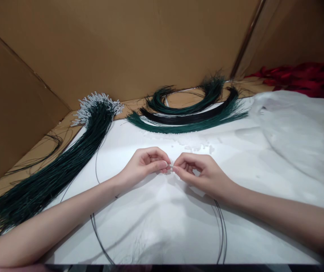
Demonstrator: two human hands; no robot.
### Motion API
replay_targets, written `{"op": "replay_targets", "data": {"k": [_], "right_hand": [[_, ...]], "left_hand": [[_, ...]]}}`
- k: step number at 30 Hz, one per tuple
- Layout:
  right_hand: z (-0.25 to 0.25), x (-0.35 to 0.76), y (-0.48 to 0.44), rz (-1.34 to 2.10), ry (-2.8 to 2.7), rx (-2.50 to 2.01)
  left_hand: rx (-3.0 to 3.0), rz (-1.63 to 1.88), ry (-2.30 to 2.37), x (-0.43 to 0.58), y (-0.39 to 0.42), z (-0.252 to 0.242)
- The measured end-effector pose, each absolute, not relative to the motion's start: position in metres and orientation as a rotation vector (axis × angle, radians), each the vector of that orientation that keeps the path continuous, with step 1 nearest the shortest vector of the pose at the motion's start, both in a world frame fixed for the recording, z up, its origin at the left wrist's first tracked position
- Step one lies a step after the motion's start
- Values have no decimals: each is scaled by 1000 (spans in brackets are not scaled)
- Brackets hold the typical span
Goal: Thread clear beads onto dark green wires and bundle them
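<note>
My left hand [147, 164] and my right hand [198, 172] meet at the middle of a white sheet [162, 219], fingertips almost touching. Both are closed in a pinch. Between the fingertips shows a tiny pale piece, too small to name. Thin dark wires [221, 230] loop from my right hand down toward the near edge. Another thin wire [96, 226] curves under my left forearm. A scatter of small clear beads [190, 143] lies on the sheet just beyond my hands.
A thick bundle of dark green wires [62, 166] tipped with clear beads [99, 104] lies at the left. Curved bundles of green and black wires [190, 117] lie at the back. A white plastic bag [295, 128] sits right, red cloth [303, 77] behind it. Cardboard walls [128, 45] enclose the space.
</note>
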State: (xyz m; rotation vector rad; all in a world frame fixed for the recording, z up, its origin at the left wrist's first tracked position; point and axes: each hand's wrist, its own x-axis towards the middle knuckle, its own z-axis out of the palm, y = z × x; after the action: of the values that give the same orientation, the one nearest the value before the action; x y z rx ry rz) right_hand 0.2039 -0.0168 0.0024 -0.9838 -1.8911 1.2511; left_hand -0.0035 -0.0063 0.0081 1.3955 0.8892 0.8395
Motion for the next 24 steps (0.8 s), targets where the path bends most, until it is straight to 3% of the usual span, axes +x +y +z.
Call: {"op": "replay_targets", "data": {"k": [24], "right_hand": [[3, 203, -17, 1246, -1896, -987]], "left_hand": [[1448, 863, 857, -6, -7, 3]]}}
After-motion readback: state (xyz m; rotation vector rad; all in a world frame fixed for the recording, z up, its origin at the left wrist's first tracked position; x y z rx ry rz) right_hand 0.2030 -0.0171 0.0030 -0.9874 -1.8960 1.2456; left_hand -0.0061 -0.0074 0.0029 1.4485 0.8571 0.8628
